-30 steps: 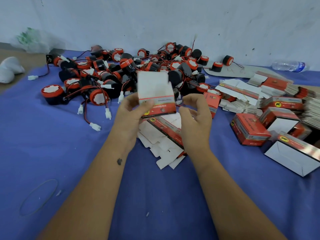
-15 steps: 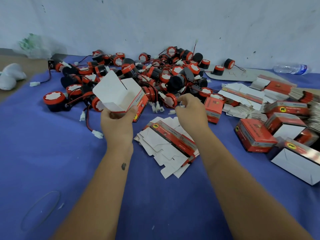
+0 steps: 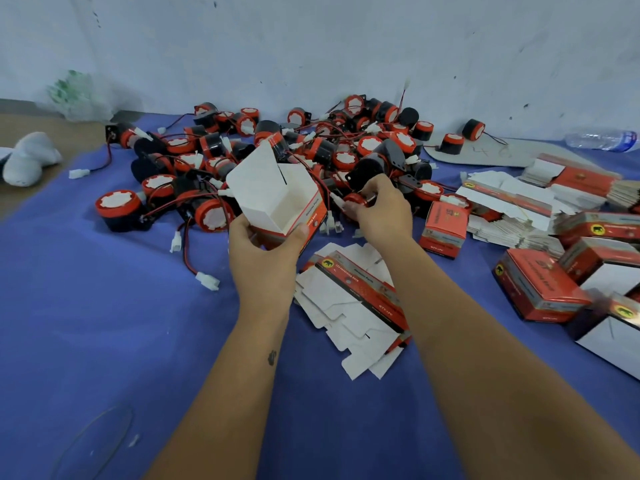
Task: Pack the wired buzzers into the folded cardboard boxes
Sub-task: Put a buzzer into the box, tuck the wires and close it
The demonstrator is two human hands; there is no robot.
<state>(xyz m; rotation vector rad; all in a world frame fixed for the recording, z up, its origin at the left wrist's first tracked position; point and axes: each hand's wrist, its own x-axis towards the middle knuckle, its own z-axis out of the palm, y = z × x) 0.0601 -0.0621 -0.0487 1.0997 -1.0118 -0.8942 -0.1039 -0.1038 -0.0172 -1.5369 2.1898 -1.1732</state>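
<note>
Red-and-white cardboard box (image 3: 282, 199), its top flaps open and its empty white interior showing, is held tilted in a person's left hand (image 3: 265, 252), fingers and thumb curled round its lower end above a blue cloth-covered table (image 3: 104, 306). Half a second earlier the right hand (image 3: 379, 211) hovered at the near edge of the buzzer pile; it has now reached further in and its fingers are closed round a red-capped wired buzzer (image 3: 356, 199) lying just right of the box. The box has turned more upright since then and sits closer to the right hand. Behind both hands lies the heap of black-and-red buzzers (image 3: 311, 150) with red-and-black leads and white connectors. Flat unfolded box blanks (image 3: 356, 306) lie beneath the right forearm, touching the cloth. Closed boxes (image 3: 536, 289) and further stacked blanks (image 3: 512, 206) crowd the right side. A plastic water bottle (image 3: 602, 140) lies by the wall.
</note>
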